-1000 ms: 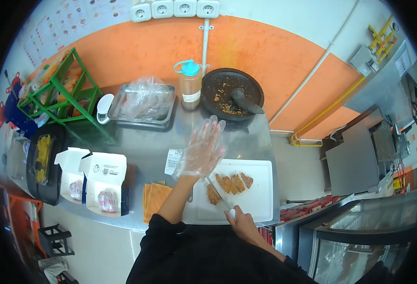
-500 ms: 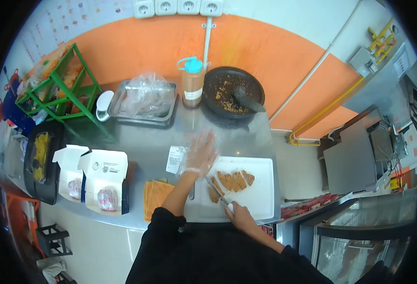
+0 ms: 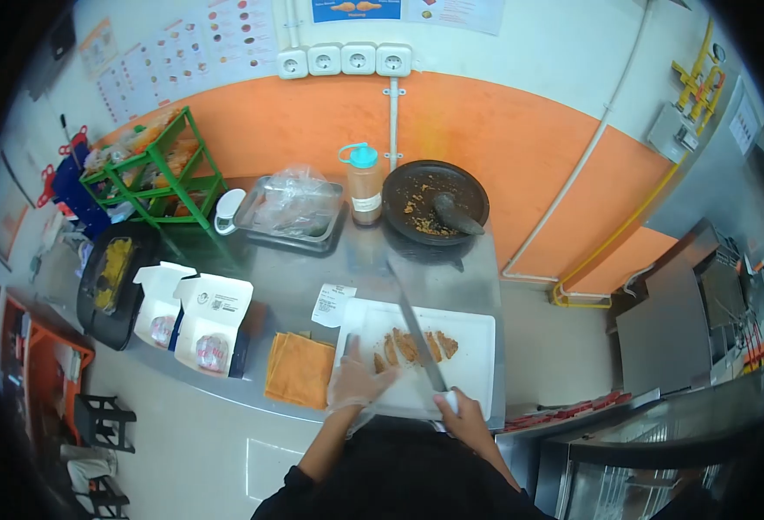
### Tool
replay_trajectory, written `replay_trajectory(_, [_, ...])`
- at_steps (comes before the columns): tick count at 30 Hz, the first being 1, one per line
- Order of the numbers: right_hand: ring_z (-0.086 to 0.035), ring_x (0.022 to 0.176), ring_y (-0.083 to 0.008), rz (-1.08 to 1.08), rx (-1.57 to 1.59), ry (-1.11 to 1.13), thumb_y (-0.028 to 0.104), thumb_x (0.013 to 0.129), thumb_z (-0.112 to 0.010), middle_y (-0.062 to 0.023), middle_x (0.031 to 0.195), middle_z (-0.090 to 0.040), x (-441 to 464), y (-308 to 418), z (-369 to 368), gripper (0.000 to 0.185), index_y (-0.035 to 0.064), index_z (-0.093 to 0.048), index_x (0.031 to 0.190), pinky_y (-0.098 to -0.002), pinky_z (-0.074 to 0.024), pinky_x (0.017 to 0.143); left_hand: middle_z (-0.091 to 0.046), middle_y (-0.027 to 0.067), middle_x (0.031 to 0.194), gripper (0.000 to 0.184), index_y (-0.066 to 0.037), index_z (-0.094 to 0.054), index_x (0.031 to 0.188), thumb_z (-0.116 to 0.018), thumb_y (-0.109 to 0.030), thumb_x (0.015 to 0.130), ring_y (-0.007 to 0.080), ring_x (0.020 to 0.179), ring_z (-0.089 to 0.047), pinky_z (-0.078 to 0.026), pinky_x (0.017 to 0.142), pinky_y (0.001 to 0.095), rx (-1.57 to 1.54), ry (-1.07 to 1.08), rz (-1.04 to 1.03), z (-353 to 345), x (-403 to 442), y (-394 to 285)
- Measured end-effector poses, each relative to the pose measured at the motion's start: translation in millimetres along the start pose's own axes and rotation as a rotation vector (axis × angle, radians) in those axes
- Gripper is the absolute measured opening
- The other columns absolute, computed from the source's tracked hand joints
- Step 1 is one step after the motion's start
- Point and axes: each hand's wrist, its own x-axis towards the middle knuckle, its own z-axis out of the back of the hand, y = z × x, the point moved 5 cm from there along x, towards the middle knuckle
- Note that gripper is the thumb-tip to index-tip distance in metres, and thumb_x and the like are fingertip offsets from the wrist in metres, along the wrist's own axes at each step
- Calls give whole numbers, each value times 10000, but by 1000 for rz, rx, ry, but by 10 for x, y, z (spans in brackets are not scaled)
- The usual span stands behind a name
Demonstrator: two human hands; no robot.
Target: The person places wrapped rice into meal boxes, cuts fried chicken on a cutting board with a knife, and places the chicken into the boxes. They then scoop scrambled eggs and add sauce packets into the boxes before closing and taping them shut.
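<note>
My right hand (image 3: 463,416) is closed round the white handle of a large knife (image 3: 418,334). Its blade points away from me, above the white board (image 3: 476,364) and across several slices of breaded cutlet (image 3: 404,348). In a clear plastic glove, my left hand (image 3: 358,381) hovers over the board's left side. The thumb and fingers are apart, near the leftmost slice, with nothing visible between them.
Left of the board lie orange cloths (image 3: 300,371) and a receipt (image 3: 333,305). Two white boxes (image 3: 217,299) hold wrapped items. Behind stand a steel tray (image 3: 313,241), a sauce bottle (image 3: 365,186), a stone mortar (image 3: 417,186) with pestle and a green rack (image 3: 158,165).
My left hand has come back from beyond the board to its left side. The knife has lifted off the leftmost slice and swung across the slices. The view has tilted upward.
</note>
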Motion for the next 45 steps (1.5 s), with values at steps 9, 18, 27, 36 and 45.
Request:
replay_trajectory(9, [-568,543,-223,199,-76,-165,370,928,-589,-139,627,-569,86,-434,647,383,-10,-562,902,-350,-436,524,-444,248,1356,772,-276,-431,1388,-723,-465,699,392,1151,-553,-479,932,440,232,196,-107,-268,407,-527])
replay_trajectory(18, [-527,492,-189,212,-42,-49,343,931,-588,-100,590,-537,209,-638,548,354,-9,-560,898,-334,-417,480,-557,219,1114,503,-215,-581,1233,-694,-266,745,393,1020,-570,-476,885,446,63,-12,-683,-320,388,-251])
replay_trajectory(27, [-507,435,-145,148,34,-82,316,933,-587,-66,517,-510,326,-505,452,352,-17,-540,829,-325,-409,444,-627,139,1041,340,-146,-623,1189,-622,-235,861,248,901,-613,-508,748,336,-257,-7,-631,-202,367,-47])
replay_trajectory(36, [-482,382,-114,43,96,-117,292,935,-592,-25,499,-488,410,-365,307,304,17,-535,819,-296,-376,360,-639,56,1139,328,-32,-624,1176,-644,-213,902,149,966,-611,-534,800,288,-1232,-581,-351,908,-26,1813])
replay_trajectory(45, [-531,417,-150,58,-11,-112,330,924,-606,-85,522,-540,372,-296,242,346,-8,-559,865,-325,-425,429,-670,103,987,268,-60,-653,1124,-612,-135,870,247,849,-642,-519,753,336,-73,-669,-256,1626,67,2358])
